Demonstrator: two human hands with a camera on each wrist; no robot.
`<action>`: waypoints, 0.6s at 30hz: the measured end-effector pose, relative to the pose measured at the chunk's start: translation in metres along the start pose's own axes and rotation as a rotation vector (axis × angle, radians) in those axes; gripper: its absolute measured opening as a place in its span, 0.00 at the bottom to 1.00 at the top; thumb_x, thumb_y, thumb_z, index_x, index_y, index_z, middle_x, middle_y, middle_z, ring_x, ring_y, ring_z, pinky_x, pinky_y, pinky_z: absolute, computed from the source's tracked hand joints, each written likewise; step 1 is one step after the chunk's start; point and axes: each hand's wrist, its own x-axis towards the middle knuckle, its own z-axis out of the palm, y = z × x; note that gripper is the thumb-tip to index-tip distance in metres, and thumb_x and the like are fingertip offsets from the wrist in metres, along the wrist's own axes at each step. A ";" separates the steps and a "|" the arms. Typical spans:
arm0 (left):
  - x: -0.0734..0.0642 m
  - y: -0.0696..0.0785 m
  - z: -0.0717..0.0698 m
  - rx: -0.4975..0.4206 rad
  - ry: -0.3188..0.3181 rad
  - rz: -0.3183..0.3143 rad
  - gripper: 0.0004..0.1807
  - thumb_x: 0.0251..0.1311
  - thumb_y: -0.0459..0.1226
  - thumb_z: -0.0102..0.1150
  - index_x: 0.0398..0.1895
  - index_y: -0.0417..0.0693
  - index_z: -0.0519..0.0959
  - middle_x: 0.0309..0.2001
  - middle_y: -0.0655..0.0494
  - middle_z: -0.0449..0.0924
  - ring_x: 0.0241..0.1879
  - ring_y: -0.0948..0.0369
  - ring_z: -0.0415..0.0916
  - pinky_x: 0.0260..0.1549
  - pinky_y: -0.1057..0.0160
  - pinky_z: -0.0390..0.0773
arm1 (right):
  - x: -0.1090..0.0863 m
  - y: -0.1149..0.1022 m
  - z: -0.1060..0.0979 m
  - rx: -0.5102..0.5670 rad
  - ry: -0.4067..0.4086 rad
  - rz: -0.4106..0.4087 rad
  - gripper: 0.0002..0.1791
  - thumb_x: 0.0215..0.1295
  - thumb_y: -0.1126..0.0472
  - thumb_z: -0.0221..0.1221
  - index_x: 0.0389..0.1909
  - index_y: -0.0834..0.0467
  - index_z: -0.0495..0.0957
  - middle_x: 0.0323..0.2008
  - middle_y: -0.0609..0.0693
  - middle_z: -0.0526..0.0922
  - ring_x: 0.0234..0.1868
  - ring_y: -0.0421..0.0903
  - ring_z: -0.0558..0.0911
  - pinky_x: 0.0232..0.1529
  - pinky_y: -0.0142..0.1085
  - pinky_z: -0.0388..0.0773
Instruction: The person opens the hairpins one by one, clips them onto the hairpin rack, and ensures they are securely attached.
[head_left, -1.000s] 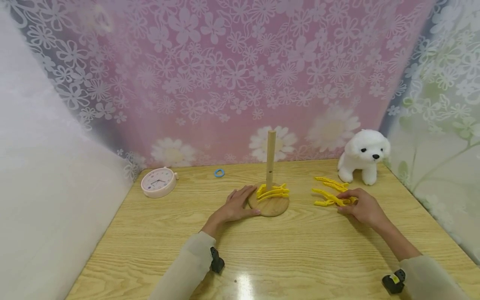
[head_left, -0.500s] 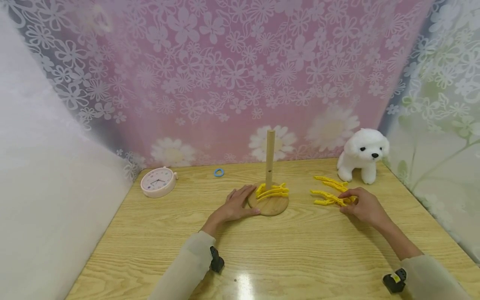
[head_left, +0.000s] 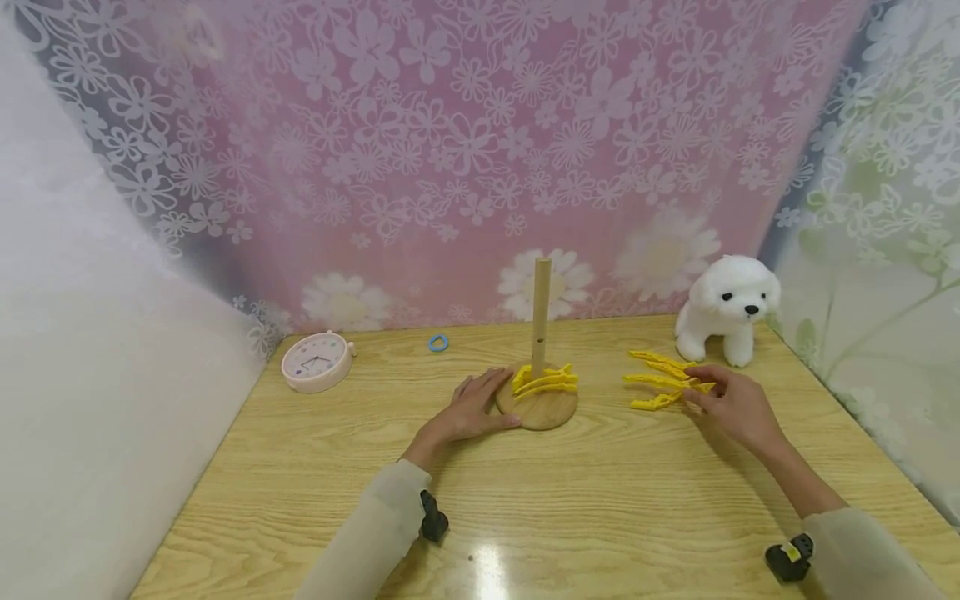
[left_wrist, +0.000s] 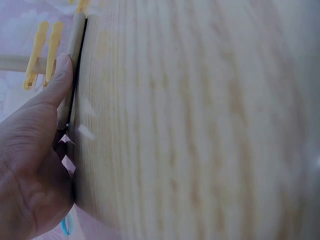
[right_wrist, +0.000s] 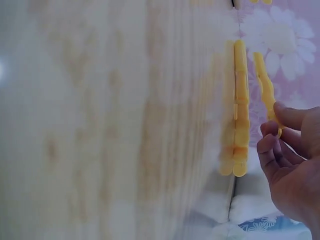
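My left hand (head_left: 471, 411) holds the round base of a wooden stand (head_left: 547, 414) by its left rim, thumb at the near edge. Yellow alligator hair clips (head_left: 546, 384) sit low around the upright post (head_left: 541, 312); two show side by side in the left wrist view. In my right hand (head_left: 737, 410), thumb and fingers pinch one yellow hair clip (right_wrist: 265, 82), raised off the tabletop. Another clip (right_wrist: 241, 110) lies on the table beside it in the right wrist view. Farther back in the head view rests a further yellow clip (head_left: 660, 362).
A white plush dog (head_left: 727, 308) sits at the back right corner. Toward the back left are a pale pink clock (head_left: 317, 362) and a small blue ring (head_left: 438, 343). A flowered curtain (head_left: 450, 167) hangs behind the wooden table (head_left: 570, 508).
My right hand has risen slightly with the pinched clip, separating it from the clip lying nearest. The left hand stays on the stand's base.
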 end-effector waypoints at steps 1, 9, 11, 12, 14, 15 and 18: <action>0.000 0.000 0.000 -0.001 0.001 0.000 0.50 0.70 0.59 0.61 0.86 0.56 0.47 0.85 0.52 0.44 0.84 0.53 0.37 0.80 0.46 0.30 | 0.001 -0.001 0.000 0.010 0.004 -0.001 0.21 0.74 0.59 0.65 0.60 0.68 0.80 0.34 0.59 0.87 0.24 0.44 0.79 0.18 0.34 0.71; 0.000 0.000 0.000 0.013 -0.002 -0.005 0.50 0.70 0.59 0.60 0.86 0.57 0.47 0.85 0.53 0.44 0.84 0.54 0.37 0.80 0.46 0.31 | 0.006 -0.007 0.002 0.013 0.072 -0.048 0.14 0.71 0.64 0.66 0.52 0.68 0.85 0.34 0.62 0.89 0.22 0.39 0.76 0.18 0.32 0.70; 0.000 0.000 0.000 0.012 -0.005 -0.007 0.50 0.71 0.59 0.60 0.86 0.57 0.46 0.85 0.53 0.44 0.84 0.54 0.36 0.80 0.46 0.31 | 0.007 -0.009 0.004 0.001 0.101 -0.069 0.12 0.70 0.66 0.67 0.51 0.68 0.85 0.38 0.64 0.89 0.25 0.42 0.78 0.20 0.32 0.71; 0.000 0.000 0.000 0.010 -0.006 -0.006 0.50 0.71 0.59 0.60 0.86 0.57 0.46 0.85 0.53 0.44 0.84 0.54 0.36 0.80 0.46 0.30 | 0.008 -0.011 0.005 -0.005 0.116 -0.075 0.12 0.69 0.67 0.67 0.50 0.67 0.86 0.40 0.65 0.89 0.27 0.45 0.80 0.22 0.30 0.72; 0.000 0.001 -0.001 0.006 -0.007 -0.004 0.50 0.71 0.59 0.61 0.86 0.56 0.46 0.85 0.52 0.44 0.84 0.53 0.37 0.80 0.46 0.31 | 0.009 -0.013 0.007 -0.010 0.145 -0.073 0.11 0.69 0.67 0.67 0.49 0.67 0.86 0.44 0.66 0.89 0.31 0.50 0.83 0.25 0.29 0.74; 0.000 0.001 -0.001 0.006 -0.007 -0.003 0.50 0.71 0.59 0.61 0.86 0.56 0.46 0.85 0.52 0.44 0.84 0.53 0.37 0.80 0.46 0.31 | 0.009 -0.014 0.009 -0.011 0.156 -0.066 0.11 0.69 0.67 0.67 0.50 0.66 0.87 0.44 0.67 0.89 0.33 0.52 0.84 0.25 0.28 0.75; 0.000 0.001 0.000 0.004 -0.003 0.000 0.50 0.70 0.59 0.61 0.86 0.56 0.47 0.84 0.53 0.45 0.84 0.53 0.37 0.80 0.46 0.31 | 0.011 -0.018 0.012 -0.002 0.184 -0.034 0.12 0.69 0.65 0.68 0.50 0.65 0.87 0.45 0.66 0.89 0.31 0.47 0.83 0.24 0.27 0.74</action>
